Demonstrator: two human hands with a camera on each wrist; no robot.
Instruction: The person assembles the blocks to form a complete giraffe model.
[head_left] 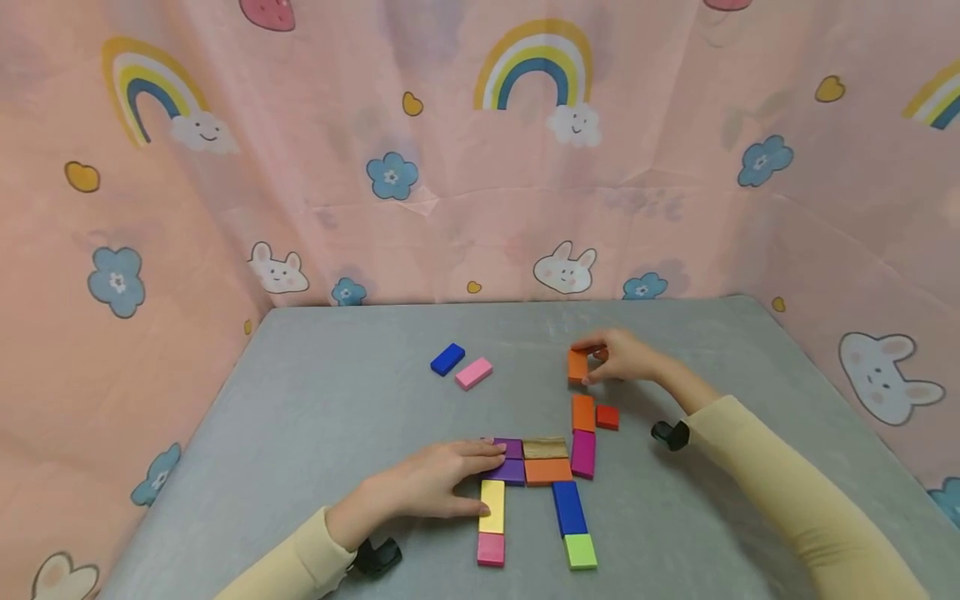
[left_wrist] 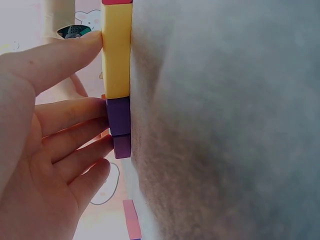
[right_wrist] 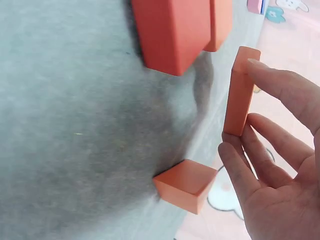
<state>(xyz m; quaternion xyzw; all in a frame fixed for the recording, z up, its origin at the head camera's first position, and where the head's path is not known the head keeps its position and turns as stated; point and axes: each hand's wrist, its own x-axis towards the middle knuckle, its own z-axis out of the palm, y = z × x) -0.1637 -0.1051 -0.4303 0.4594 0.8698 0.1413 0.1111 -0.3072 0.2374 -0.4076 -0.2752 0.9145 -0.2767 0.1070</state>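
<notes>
My right hand (head_left: 618, 357) pinches an orange block (head_left: 577, 367) between thumb and fingertips; in the right wrist view the block (right_wrist: 240, 95) stands clear of the table. Another orange block (right_wrist: 185, 185) lies beyond it. Nearer are an orange block (head_left: 582, 412), a red block (head_left: 607, 417) and a magenta block (head_left: 583, 454). My left hand (head_left: 431, 482) lies at the left of the block figure, its fairly straight fingertips touching the purple blocks (head_left: 510, 472) and its thumb against the yellow block (head_left: 492, 504). The left wrist view shows these fingers (left_wrist: 75, 117) against the blocks' sides.
A wood-coloured block (head_left: 545, 448) and an orange one (head_left: 548, 472) continue the row. Below stand blue (head_left: 570, 508), green (head_left: 581, 552) and pink (head_left: 491, 550) blocks. Loose blue (head_left: 447, 359) and light pink (head_left: 474, 373) blocks lie farther back on the grey table (head_left: 337, 375). A patterned curtain surrounds it.
</notes>
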